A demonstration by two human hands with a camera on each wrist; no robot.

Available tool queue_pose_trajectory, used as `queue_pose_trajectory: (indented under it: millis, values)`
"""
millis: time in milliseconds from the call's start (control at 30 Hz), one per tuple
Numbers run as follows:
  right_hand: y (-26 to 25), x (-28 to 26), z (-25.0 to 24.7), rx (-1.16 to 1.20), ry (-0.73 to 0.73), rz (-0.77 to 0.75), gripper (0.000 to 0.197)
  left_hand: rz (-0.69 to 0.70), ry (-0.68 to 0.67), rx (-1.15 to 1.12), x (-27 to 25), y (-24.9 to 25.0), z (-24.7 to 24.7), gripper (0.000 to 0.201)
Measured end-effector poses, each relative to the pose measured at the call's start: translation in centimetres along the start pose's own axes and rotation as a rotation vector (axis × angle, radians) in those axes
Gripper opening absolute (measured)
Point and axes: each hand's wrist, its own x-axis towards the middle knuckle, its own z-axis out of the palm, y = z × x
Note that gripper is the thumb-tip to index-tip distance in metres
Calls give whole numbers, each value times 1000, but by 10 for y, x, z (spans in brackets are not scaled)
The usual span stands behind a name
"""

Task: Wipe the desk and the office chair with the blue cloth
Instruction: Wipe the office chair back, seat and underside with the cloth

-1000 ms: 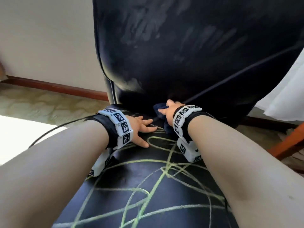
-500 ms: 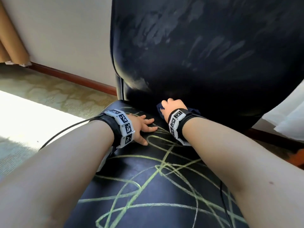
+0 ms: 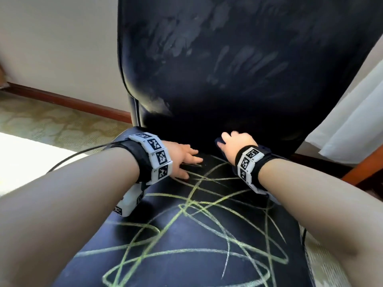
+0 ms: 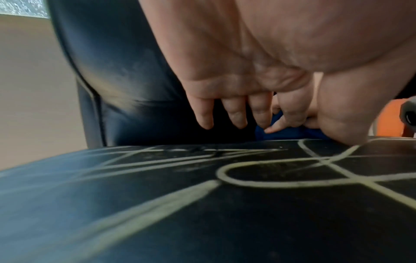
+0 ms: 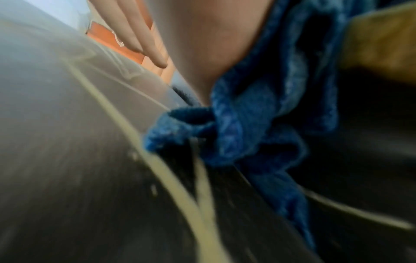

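The black office chair has yellow-green chalk scribbles across its seat (image 3: pixel 186 235) and pale smears on its backrest (image 3: pixel 238 69). My left hand (image 3: pixel 182 158) lies on the rear of the seat with fingers (image 4: pixel 236 113) straight and loosely spread, holding nothing. To its right, my right hand (image 3: pixel 234 146) is curled over the bunched blue cloth (image 3: pixel 218 141) and presses it where seat and backrest meet. The cloth (image 5: pixel 247 124) shows bunched under the palm in the right wrist view, and in the left wrist view the cloth (image 4: pixel 288 133) shows beyond my left fingers.
A cream wall (image 3: pixel 62 48) with a brown baseboard (image 3: pixel 72 102) stands left of the chair, above patterned carpet (image 3: pixel 51 125). A black cable (image 3: pixel 78 156) trails from my left wrist. A white curtain (image 3: pixel 352 121) and an orange wooden leg (image 3: pixel 364 164) are at the right.
My right hand has slid slightly to the right with the cloth along the back of the seat. My left hand stays in place on the seat.
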Motion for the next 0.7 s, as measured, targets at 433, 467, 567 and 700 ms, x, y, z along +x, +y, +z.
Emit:
queue_pose_trajectory:
  millis: [433, 467, 567, 700]
  values:
    - [65, -62, 48, -82, -226, 82, 40, -49, -127, 145, 13, 45, -3, 51]
    - [68, -67, 48, -96, -234, 82, 38, -52, -122, 149, 13, 46, -4, 51]
    - [71, -79, 40, -35, -260, 134, 37, -57, -120, 140, 12, 45, -2, 50]
    - [53, -63, 33, 32, -56, 48, 46, -70, -123, 139, 9, 49, -2, 51]
